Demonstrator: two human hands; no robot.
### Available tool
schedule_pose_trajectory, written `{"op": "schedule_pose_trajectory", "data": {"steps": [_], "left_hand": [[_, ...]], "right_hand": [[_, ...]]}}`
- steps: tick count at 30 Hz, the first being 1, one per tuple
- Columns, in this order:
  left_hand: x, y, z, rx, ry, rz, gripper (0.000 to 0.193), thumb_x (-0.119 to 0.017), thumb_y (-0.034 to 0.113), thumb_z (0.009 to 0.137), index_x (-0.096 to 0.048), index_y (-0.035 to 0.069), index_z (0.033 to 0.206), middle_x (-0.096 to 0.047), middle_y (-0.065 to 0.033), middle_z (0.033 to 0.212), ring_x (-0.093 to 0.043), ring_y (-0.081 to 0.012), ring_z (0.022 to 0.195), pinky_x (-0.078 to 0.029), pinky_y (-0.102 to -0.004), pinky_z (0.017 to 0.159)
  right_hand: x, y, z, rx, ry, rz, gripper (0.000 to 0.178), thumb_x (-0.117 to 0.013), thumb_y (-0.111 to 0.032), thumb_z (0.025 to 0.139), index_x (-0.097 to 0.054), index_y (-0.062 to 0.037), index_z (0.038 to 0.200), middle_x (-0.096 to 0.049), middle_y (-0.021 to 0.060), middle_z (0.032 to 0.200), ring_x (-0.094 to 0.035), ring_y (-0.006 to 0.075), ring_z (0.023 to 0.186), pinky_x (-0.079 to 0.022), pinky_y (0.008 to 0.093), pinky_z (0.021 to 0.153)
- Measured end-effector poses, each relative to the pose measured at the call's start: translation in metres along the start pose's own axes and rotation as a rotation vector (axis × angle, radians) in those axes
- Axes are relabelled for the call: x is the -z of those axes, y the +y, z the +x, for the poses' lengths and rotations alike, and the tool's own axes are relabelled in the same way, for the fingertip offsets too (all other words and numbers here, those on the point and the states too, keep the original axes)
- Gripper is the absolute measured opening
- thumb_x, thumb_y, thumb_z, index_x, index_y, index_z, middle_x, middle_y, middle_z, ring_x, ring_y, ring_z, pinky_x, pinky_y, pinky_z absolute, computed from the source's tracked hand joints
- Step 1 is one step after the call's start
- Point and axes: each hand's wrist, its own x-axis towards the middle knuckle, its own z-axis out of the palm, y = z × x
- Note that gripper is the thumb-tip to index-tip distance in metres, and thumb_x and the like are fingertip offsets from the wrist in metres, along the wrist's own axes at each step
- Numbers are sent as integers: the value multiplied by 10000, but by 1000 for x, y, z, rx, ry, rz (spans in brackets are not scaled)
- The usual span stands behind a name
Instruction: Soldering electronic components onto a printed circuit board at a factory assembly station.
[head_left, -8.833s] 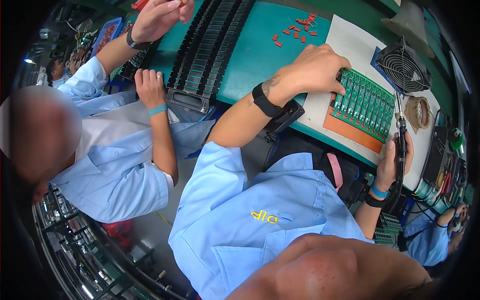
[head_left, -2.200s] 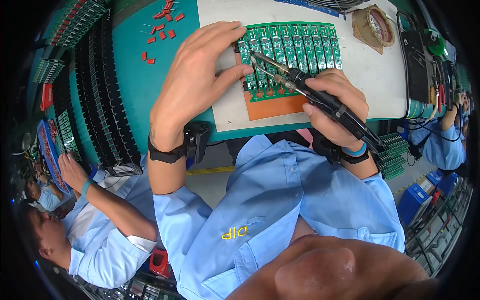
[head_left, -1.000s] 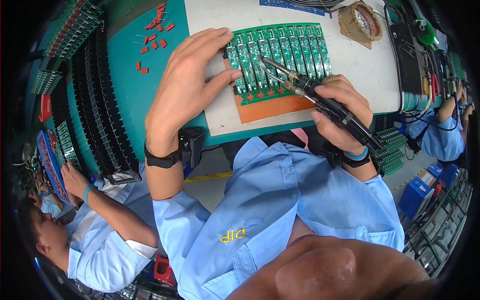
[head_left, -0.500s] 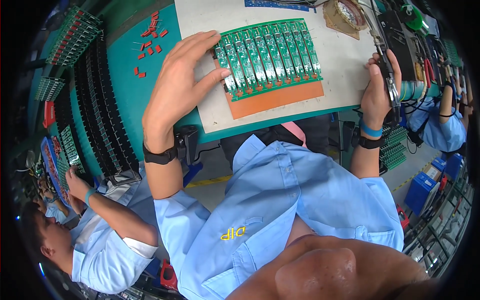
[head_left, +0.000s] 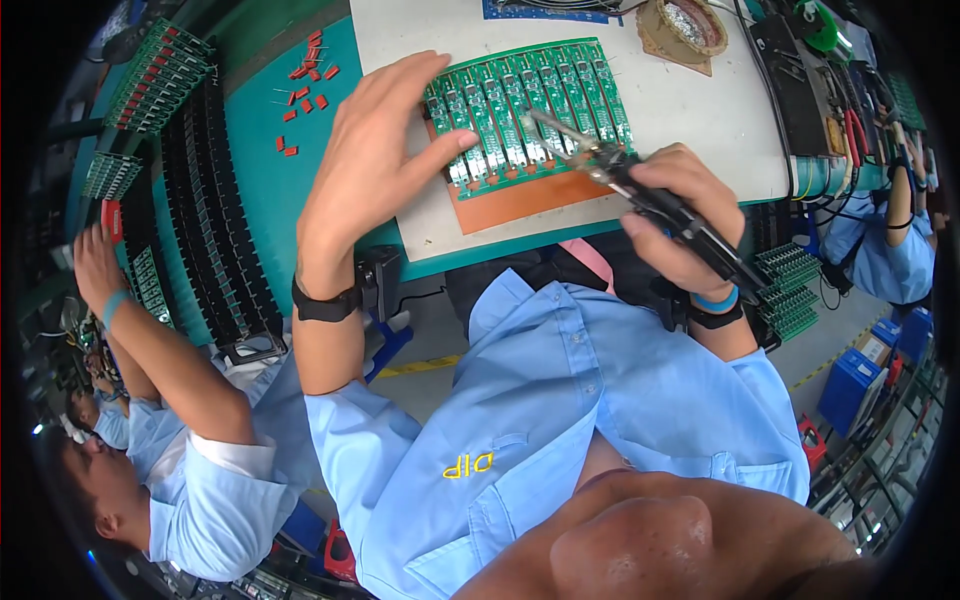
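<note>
A green panel of several narrow circuit boards point(head_left: 500, 105) lies on an orange-brown plate point(head_left: 540, 203) in front of me. At its left edge rests my left hand point(head_left: 370, 155), fingers stretched out and thumb apart, the thumb over the lower left corner. My right hand point(head_left: 695, 205) is wrapped round the black handle of a soldering iron point(head_left: 665, 203), the kind with a thin feed guide beside its metal tip. The tip points up and left over the panel's middle; whether it touches the boards I cannot tell.
Loose red components point(head_left: 305, 95) lie on the green mat point(head_left: 250, 110) to the left, beside black slotted racks point(head_left: 215, 220). A round dish of silvery scraps point(head_left: 690, 28) stands at the back right. Pliers with red handles point(head_left: 855, 135) sit further right. A co-worker point(head_left: 190, 430) works at far left.
My right hand has swung the soldering iron left, from beside the mat's right part to over the panel. My left hand stays at the panel's edge. The co-worker's hand has moved up.
</note>
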Motion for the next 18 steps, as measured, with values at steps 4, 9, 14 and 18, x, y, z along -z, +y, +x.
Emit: {"op": "schedule_pose_trajectory", "data": {"steps": [4, 9, 14, 18], "left_hand": [[-12, -7, 7, -88, 20, 51, 592, -816, 284, 870, -626, 35, 1371, -636, -185, 1388, -566, -381, 1310, -419, -472, 1115], [-16, -24, 10, -76, 45, 62, 524, -804, 283, 878, -663, 40, 1320, -653, -167, 1358, -568, -363, 1297, -401, -476, 1120], [-18, -32, 10, -76, 66, 42, 492, -809, 266, 871, -683, 35, 1286, -662, -159, 1342, -577, -364, 1280, -417, -473, 1102], [-19, -36, 12, -101, 85, 68, 499, -836, 186, 852, -673, 39, 1300, -671, -157, 1340, -614, -360, 1248, -461, -440, 1065]], "right_hand": [[-25, 6, 18, -32, 5, 4, 409, -783, 26, 730, -712, 45, 1133, -727, 153, 912, -669, 255, 808, -514, 361, 770], [-41, 20, 31, -74, 29, -21, 403, -794, 26, 710, -736, 28, 1109, -745, 128, 876, -677, 248, 787, -517, 355, 775], [-52, 28, 35, -101, 24, -12, 402, -794, 26, 710, -734, 30, 1107, -748, 133, 892, -676, 248, 788, -516, 355, 781], [-53, 33, 38, -96, 17, -33, 393, -795, 25, 714, -733, 32, 1103, -745, 131, 883, -676, 248, 791, -517, 356, 778]]}}
